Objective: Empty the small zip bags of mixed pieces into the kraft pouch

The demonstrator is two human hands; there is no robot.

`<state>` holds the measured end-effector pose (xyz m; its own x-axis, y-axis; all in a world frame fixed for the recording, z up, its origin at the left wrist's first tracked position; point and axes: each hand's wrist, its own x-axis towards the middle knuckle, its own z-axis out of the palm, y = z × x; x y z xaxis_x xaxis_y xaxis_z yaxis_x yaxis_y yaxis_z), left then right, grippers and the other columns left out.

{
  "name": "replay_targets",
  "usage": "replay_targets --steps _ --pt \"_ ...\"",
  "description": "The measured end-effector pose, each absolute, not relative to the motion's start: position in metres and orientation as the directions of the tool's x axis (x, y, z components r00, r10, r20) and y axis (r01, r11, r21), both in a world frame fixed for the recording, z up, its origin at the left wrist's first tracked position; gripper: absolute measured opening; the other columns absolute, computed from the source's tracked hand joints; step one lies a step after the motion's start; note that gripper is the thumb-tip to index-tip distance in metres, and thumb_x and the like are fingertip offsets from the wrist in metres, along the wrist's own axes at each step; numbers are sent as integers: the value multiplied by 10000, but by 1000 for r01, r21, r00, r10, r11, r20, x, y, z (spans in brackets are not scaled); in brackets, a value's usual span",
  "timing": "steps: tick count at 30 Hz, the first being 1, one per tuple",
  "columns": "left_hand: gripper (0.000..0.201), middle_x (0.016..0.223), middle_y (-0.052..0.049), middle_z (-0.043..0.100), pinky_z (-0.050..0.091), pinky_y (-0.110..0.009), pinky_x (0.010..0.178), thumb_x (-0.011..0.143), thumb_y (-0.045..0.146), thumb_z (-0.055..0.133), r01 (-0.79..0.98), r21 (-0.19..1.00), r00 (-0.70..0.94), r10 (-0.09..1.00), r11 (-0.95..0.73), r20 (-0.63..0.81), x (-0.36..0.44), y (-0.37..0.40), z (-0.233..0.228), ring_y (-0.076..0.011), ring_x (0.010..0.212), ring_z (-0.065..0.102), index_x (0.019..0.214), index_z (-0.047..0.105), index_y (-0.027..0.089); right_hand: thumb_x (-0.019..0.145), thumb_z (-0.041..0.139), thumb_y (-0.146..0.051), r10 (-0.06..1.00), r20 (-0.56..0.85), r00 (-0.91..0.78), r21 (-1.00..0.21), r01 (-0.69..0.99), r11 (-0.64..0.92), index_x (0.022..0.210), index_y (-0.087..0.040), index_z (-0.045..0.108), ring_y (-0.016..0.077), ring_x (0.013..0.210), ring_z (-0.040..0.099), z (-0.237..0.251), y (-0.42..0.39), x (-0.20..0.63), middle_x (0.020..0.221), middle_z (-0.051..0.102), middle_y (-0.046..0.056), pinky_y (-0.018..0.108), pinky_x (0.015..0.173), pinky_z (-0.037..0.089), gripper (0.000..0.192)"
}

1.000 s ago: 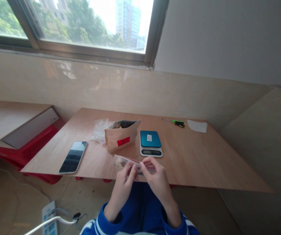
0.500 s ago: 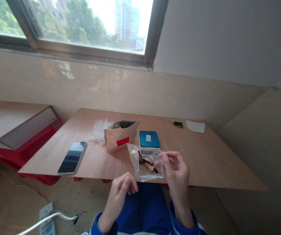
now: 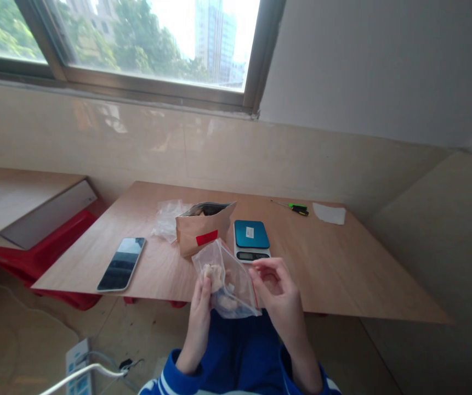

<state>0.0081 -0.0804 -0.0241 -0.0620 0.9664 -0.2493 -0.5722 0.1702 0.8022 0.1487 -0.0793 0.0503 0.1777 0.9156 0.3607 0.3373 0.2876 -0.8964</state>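
Clear zip bag (image 3: 228, 282) of pale pieces sat lower centre, above desk (image 3: 342, 263) edge | left hand (image 3: 201, 307) grip closed on its side | right hand (image 3: 279, 291) grip pinched the red-striped edge | best supported underneath, mouth level.

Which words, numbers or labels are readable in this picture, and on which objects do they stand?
None can be read.
White label on the blue scale: too small.
Scale display: blurred.
Red patch on the paper bag: no legible text.
Power strip markings: blurred.
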Motion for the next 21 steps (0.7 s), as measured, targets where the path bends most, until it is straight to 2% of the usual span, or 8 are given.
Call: replay_targets --steps 2,4,8,10,12,17,21 --pt "545 1363 -87 582 393 -375 1091 816 539 619 -465 879 -137 973 105 -189 7 -80 -29 -268 1324 471 1262 606 226 911 558 -285 937 348 -37 -874 349 338 959 -229 671 179 913 650 53 -81 147 947 665 52 294 825 540 135" --pt "520 1386 -85 564 366 -375 1113 842 531 588 -381 923 -160 981 43 -112 6 -81 -35 -264 1338 456 1260 610 222 923 521 -239 934 323 -155 -867 347 358 1045 -225 659 183 984 648 52 -80 145 1029 670 64 294 859 537 184" --pt "503 1371 -93 578 364 -381 1113 879 511 539 -251 967 -147 989 -44 7 2 -83 -40 -266 1317 483 1279 606 212 890 537 -203 942 313 -119 -877 345 335 950 -203 633 189 987 656 39 -70 138 1029 667 71 301 857 548 113" --pt "505 1345 -100 600 394 -375 1087 885 510 527 -176 981 -129 990 -76 54 -1 -83 -39 -271 1294 508 1280 610 206 872 568 -220 957 269 -111 -901 322 291 993 -206 616 190 966 663 34 -65 135 1047 663 71 313 855 554 131" --pt "510 1304 -113 628 435 -373 1044 888 521 510 -105 991 -103 992 -84 74 -3 -83 -38 -280 1246 553 1259 629 191 851 597 -236 967 229 -109 -916 311 252 1084 -205 595 187 921 671 31 -61 133 1086 652 76 321 833 562 235" --pt "498 1198 -118 688 492 -335 916 901 539 467 0 1000 -101 994 -27 27 -5 -81 -32 -272 1076 650 1189 668 186 833 617 -221 969 178 -172 -921 318 226 1088 -202 649 177 876 670 29 -59 133 1035 634 65 311 805 561 258" --pt "474 912 -101 750 503 -307 728 876 570 485 116 988 -216 974 100 -73 -4 -82 -29 -258 804 691 1060 705 193 814 612 -173 970 203 -134 -922 309 236 986 -204 690 176 857 668 25 -63 126 987 642 61 295 779 568 192"
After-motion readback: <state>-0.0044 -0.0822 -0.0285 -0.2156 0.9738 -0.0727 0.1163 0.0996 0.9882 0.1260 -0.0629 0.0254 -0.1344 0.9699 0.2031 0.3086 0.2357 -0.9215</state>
